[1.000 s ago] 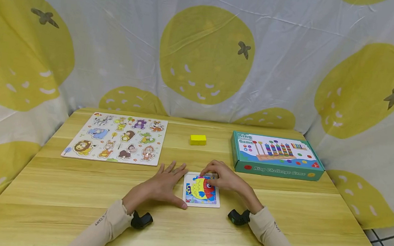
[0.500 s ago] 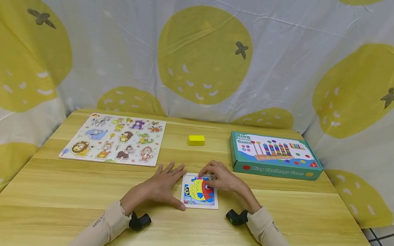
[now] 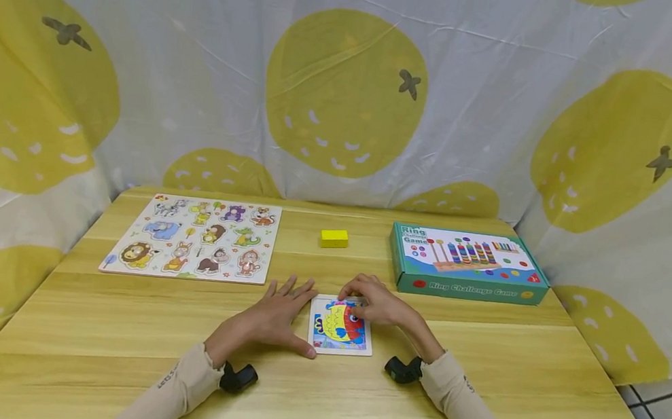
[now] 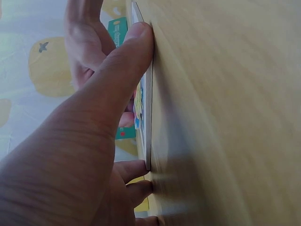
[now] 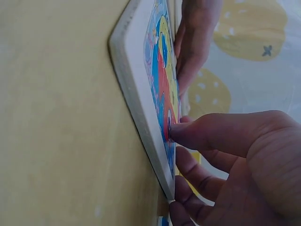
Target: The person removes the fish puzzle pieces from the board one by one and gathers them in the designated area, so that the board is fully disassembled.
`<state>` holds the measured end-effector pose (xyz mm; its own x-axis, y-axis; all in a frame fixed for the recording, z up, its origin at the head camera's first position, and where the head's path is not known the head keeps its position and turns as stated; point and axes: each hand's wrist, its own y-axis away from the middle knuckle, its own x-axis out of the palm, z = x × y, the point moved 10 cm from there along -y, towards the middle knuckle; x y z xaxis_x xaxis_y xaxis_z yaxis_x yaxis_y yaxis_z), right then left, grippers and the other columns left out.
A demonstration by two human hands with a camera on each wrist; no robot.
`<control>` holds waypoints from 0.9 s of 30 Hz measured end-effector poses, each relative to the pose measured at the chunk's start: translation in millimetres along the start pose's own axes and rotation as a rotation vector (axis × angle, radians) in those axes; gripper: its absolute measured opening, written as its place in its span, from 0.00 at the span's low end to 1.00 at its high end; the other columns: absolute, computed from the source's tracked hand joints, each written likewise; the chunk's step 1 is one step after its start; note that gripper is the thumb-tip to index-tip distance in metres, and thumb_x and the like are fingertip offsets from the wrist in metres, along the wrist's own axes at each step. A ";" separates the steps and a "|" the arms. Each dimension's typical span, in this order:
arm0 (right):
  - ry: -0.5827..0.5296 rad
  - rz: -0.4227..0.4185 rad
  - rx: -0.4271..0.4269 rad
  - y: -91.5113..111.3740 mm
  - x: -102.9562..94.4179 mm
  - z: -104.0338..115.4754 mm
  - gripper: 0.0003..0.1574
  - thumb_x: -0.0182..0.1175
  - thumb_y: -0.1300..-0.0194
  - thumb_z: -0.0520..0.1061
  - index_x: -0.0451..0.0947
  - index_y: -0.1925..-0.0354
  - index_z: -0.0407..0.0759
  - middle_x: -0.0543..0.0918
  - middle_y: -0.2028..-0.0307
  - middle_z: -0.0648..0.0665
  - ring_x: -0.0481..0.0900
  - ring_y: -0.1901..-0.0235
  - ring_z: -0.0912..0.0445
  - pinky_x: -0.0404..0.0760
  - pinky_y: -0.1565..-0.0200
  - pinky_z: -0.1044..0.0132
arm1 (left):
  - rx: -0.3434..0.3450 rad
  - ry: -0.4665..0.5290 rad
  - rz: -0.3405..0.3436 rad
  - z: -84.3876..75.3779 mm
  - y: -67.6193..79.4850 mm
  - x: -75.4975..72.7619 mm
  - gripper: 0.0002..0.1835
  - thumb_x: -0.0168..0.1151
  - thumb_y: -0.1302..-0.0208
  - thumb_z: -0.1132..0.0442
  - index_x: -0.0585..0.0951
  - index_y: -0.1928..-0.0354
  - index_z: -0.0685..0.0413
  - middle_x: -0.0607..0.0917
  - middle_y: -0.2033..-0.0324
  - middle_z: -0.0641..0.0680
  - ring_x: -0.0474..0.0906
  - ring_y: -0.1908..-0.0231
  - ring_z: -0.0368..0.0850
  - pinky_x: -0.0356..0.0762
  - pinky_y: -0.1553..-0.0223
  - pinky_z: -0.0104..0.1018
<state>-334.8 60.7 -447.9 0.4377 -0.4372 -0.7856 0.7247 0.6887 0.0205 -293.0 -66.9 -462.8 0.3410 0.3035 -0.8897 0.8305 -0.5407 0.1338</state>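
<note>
A small square jigsaw puzzle with a white frame and a red, yellow and blue fish picture lies flat on the table. My left hand is spread along its left side, thumb at the near corner and a fingertip at the far corner. My right hand holds the puzzle at its far right part with curled fingers. In the right wrist view, the thumb touches the picture by the fish's eye, while other fingers are at the frame's edge. The right hand covers the far right corner.
A yellow block stands beyond the puzzle. At back left lies an animal peg-style board; at back right, a green Ring Challenge Game box. Curtains with yellow fruit shapes border the wooden table.
The whole head view has shifted slightly. Both hands keep practically the same places on the puzzle, and the puzzle looks unchanged.
</note>
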 end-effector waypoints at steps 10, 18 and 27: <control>-0.053 -0.024 -0.009 1.0 -2.3 -3.2 0.13 0.61 0.39 0.36 0.78 0.55 0.44 0.78 0.55 0.47 0.68 0.52 0.51 0.67 0.48 0.56 | 0.005 -0.001 -0.004 -2.1 0.9 -1.2 0.63 0.68 0.62 0.26 0.57 0.26 0.52 0.51 0.25 0.53 0.36 0.27 0.61 0.30 0.33 0.66; -0.137 -0.020 -0.053 -0.2 -0.2 -1.7 0.11 0.61 0.38 0.35 0.77 0.56 0.42 0.80 0.57 0.46 0.72 0.55 0.51 0.70 0.46 0.54 | -0.001 -0.007 -0.004 -0.7 0.8 0.3 0.63 0.68 0.61 0.26 0.57 0.26 0.51 0.51 0.25 0.53 0.37 0.27 0.61 0.30 0.33 0.66; -0.158 -0.016 -0.030 -1.2 2.4 -3.5 0.12 0.62 0.39 0.33 0.76 0.56 0.40 0.80 0.61 0.47 0.74 0.60 0.53 0.75 0.51 0.58 | -0.006 -0.015 -0.007 -0.9 1.4 0.0 0.63 0.67 0.62 0.25 0.57 0.26 0.51 0.51 0.25 0.52 0.37 0.27 0.61 0.30 0.33 0.66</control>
<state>-336.5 60.8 -452.0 0.5064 -0.5318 -0.6788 0.7167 0.6973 -0.0115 -291.4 -66.9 -462.2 0.3290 0.2955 -0.8969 0.8354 -0.5339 0.1305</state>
